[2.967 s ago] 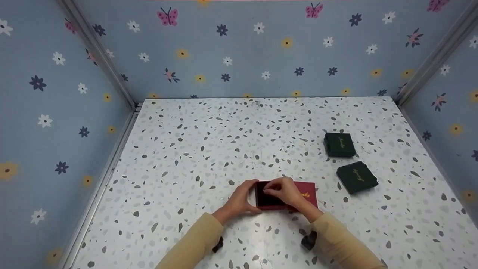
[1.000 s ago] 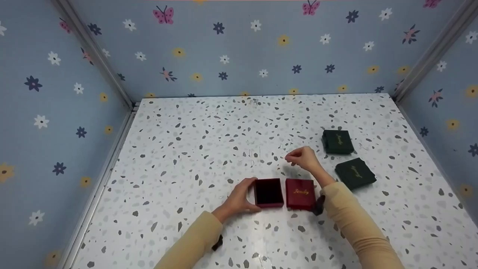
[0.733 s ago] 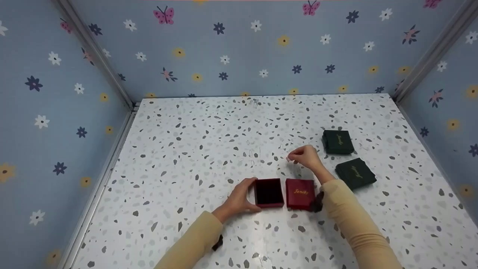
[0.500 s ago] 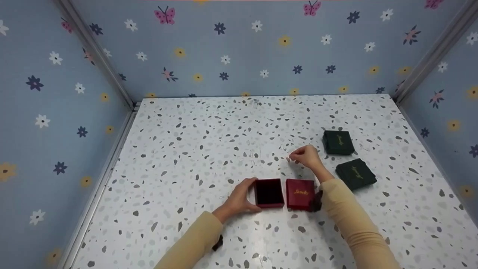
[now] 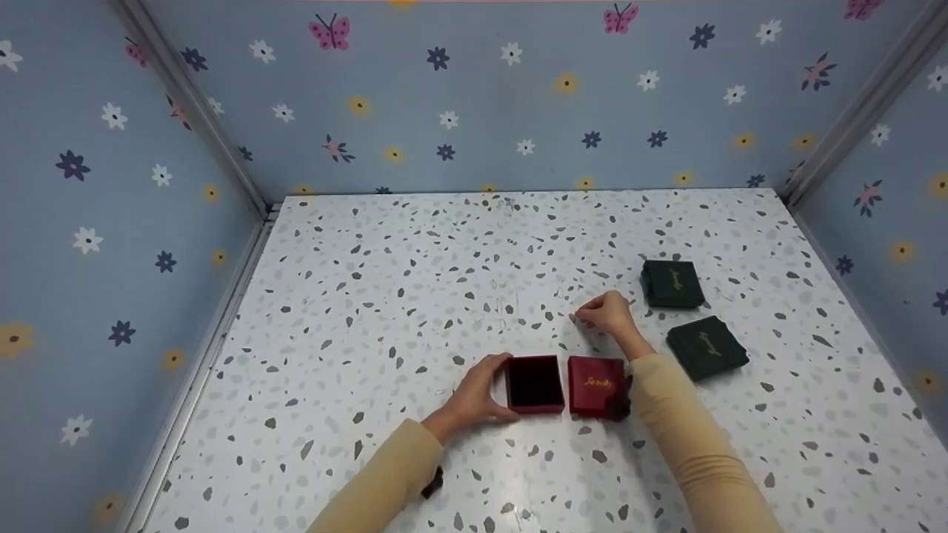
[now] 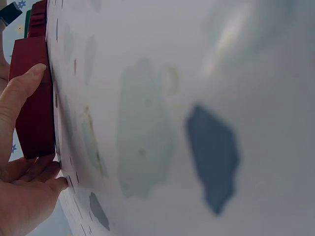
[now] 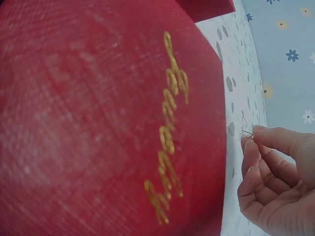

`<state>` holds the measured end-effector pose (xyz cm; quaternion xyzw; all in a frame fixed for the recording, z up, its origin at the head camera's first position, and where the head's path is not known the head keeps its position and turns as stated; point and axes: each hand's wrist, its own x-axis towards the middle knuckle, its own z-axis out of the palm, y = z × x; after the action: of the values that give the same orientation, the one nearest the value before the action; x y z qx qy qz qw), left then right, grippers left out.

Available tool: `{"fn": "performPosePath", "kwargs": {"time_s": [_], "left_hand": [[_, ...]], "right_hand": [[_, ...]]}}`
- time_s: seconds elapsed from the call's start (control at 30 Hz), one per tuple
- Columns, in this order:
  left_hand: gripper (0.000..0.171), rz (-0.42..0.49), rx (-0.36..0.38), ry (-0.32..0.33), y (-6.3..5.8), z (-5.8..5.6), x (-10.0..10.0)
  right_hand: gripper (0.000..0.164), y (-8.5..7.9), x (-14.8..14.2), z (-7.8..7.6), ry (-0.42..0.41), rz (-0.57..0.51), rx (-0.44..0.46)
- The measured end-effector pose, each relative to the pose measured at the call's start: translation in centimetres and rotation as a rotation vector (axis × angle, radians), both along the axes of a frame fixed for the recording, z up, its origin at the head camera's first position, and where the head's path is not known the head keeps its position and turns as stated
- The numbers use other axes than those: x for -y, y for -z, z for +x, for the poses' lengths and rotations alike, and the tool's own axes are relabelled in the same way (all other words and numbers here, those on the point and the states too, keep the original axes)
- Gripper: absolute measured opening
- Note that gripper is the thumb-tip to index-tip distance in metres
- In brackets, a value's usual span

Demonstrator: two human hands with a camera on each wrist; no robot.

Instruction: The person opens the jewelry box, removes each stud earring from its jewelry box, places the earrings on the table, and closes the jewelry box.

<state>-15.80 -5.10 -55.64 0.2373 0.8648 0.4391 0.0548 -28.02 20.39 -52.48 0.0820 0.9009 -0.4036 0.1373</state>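
An open red jewelry box base (image 5: 535, 409) with a dark inside sits on the table. My left hand (image 5: 474, 392) grips it from the left, thumb on the near wall and fingers at the far side. In the left wrist view the thumb presses the red wall (image 6: 37, 115). Just right of the base lies the red lid (image 5: 589, 377) with gold lettering, which fills much of the right wrist view. Beyond the lid, my right hand (image 5: 609, 312) is low over the table. Between thumb and forefinger it pinches a tiny thin metal piece (image 7: 247, 133), too small to identify.
Two dark green boxes with gold lettering stand at the right, one farther back (image 5: 672, 284) and one nearer (image 5: 707, 348). Some faint thin marks or objects (image 5: 503, 305) show on the speckled table, too small to tell. Flowered walls (image 5: 474, 96) enclose the table.
Since three seconds ago my right hand has left the red base and moved right and away, past the lid. In the last second it shifts only slightly. My left hand keeps its place.
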Motion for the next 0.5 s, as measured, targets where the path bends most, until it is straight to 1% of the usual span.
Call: {"fn": "performPosePath", "kwargs": {"time_s": [0.23, 0.5], "left_hand": [[0.091, -0.003, -0.052, 0.029, 0.13, -0.03, 0.07], [0.091, -0.004, -0.034, 0.022, 0.07, 0.00, 0.11]], "right_hand": [[0.025, 0.32, -0.02, -0.01, 0.001, -0.023, 0.009], [0.024, 0.73, 0.00, -0.17, 0.003, -0.021, 0.034]]}}
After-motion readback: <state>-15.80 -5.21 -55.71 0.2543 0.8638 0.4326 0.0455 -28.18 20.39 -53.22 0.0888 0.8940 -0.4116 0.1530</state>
